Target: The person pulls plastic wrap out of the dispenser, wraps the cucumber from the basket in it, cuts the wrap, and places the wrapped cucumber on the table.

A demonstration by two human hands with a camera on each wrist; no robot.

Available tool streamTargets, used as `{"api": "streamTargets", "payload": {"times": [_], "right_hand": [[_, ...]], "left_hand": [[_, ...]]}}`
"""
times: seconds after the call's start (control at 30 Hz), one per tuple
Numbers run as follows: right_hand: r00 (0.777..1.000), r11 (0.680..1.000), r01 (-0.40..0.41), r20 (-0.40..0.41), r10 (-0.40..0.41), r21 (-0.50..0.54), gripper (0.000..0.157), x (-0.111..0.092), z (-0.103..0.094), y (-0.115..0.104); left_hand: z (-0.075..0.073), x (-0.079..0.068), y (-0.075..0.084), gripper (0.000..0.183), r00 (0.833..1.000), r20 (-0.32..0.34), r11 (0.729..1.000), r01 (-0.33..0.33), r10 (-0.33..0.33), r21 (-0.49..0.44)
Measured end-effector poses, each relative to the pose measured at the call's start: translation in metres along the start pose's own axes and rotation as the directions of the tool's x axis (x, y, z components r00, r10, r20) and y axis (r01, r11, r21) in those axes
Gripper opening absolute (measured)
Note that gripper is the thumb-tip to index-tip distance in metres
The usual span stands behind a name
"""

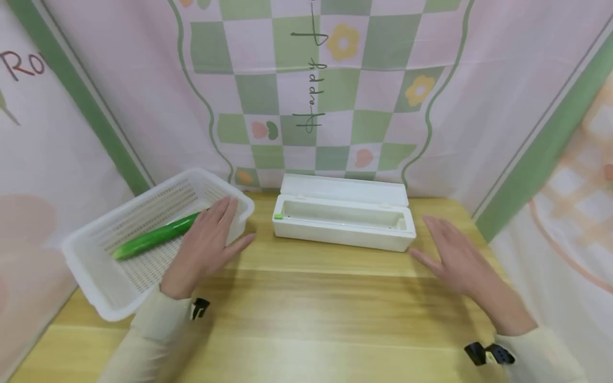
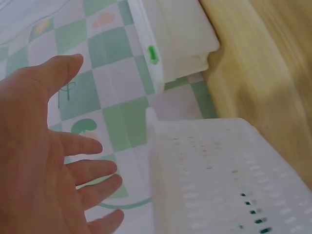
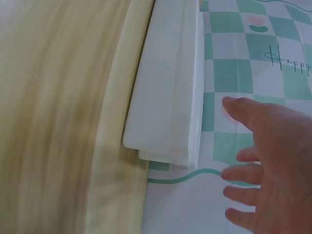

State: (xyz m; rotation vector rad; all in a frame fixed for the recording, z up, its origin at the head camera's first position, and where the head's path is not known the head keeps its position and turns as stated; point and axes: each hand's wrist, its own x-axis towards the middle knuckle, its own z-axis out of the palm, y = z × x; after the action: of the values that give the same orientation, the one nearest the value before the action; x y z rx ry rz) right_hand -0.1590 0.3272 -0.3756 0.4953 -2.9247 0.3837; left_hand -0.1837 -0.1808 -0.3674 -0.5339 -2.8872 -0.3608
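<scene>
A green cucumber [image 1: 158, 237] lies lengthwise in a white slotted plastic basket [image 1: 86, 232] at the left of the table. My left hand [image 1: 205, 246] hovers over the basket's right side, fingers spread, and covers the cucumber's far end in the head view. Its palm and fingers [image 2: 95, 170] are bare in the left wrist view. A long white box [image 1: 342, 235] with a small green tab stands at the back middle, its hinged lid [image 1: 342, 190] raised and its long cavity visible. Off the box's right end, my right hand [image 1: 452, 258] holds nothing, thumb apart from the fingers.
The wooden table [image 1: 306, 314] extends in front of the box and basket. A checked fabric backdrop [image 1: 297, 90] hangs right behind the box, and more printed fabric [image 1: 551, 229] closes off the right side.
</scene>
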Motion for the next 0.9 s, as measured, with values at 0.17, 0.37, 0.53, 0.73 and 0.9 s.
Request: {"api": "streamTargets", "payload": {"times": [0.17, 0.37, 0.53, 0.73, 0.9], "right_hand": [[0.991, 0.992, 0.127, -0.043, -0.127, -0.005, 0.071, 0.021, -0.002, 0.001], [0.98, 0.982, 0.188, 0.06, -0.188, 0.018, 0.05, 0.056, -0.002, 0.002], [0.962, 0.974, 0.225, 0.148, -0.228, 0.041, 0.04, 0.075, -0.003, 0.003], [0.946, 0.973, 0.218, 0.229, -0.231, 0.08, 0.036, 0.086, -0.003, 0.002], [0.936, 0.967, 0.229, 0.246, -0.251, 0.113, 0.03, 0.09, 0.001, 0.0]], "left_hand": [[-0.005, 0.012, 0.008, 0.09, 0.999, -0.007, 0.999, -0.042, 0.042, -0.013], [-0.01, 0.035, 0.02, 0.076, 0.996, 0.008, 0.995, -0.092, 0.093, -0.045], [-0.003, 0.062, 0.032, 0.06, 0.978, 0.044, 0.975, -0.2, 0.205, -0.098], [0.01, 0.09, 0.042, 0.049, 0.944, 0.11, 0.942, -0.29, 0.31, -0.171], [0.022, 0.107, 0.048, 0.042, 0.912, 0.164, 0.923, -0.355, 0.377, -0.151]]}}
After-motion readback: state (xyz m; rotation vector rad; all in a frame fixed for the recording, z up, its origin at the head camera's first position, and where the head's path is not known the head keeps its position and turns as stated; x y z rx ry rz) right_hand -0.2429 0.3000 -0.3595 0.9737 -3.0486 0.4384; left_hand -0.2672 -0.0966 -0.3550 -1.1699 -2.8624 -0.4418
